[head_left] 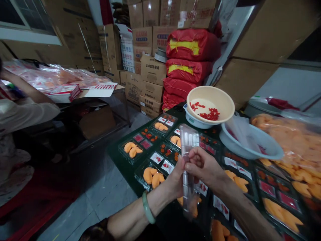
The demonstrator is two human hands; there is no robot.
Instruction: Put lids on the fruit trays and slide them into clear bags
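My left hand is wrapped around a thin stack of clear plastic lids, held on edge above the table. My right hand is closed, its thumb and fingers pinching the near edge of the same lids. Beneath and around both hands lie several compartment trays with orange folded cookies, small red-brown pieces and printed white sachets. Some trays hold pink-red packets instead. The lids and my forearms partly hide the trays below.
A cream basin with red pieces sits on a pale blue one at the far side. Right of it are a light blue basin and a bag of orange cookies. Red bundles and cartons stand behind. Another person's arm shows left.
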